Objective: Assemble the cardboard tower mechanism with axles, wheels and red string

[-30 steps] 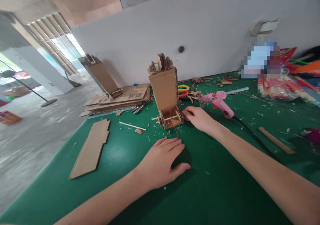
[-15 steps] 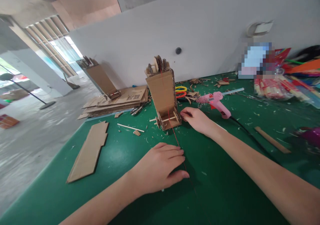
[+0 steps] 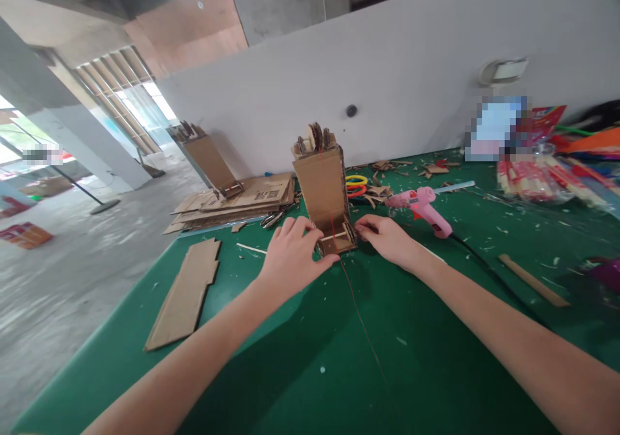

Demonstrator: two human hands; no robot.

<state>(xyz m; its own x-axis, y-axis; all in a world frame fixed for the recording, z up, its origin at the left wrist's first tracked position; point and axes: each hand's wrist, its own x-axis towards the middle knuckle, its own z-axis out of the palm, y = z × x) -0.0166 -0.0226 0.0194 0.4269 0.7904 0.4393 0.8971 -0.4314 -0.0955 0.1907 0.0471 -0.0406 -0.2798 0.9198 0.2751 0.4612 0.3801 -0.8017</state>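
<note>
Left hand (image 3: 293, 254) has shifted from the red string (image 3: 355, 303) to the cardboard tower (image 3: 322, 186), toward the worktop's back edge; half-curled, it seemingly steadies the foot opposite the pinched right hand (image 3: 385, 240). What either grips is unclear.

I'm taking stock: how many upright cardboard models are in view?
2: the nearer model, between the left hand and right hand; the farther model, on the cardboard stack at left. Others could be hidden.

matt cardboard tower (image 3: 320, 186), rough corrugated edges (image 3: 345, 180), wooden dowel (image 3: 340, 235), smooth green tabletop (image 3: 290, 386), plastic glue gun (image 3: 426, 210)
</note>
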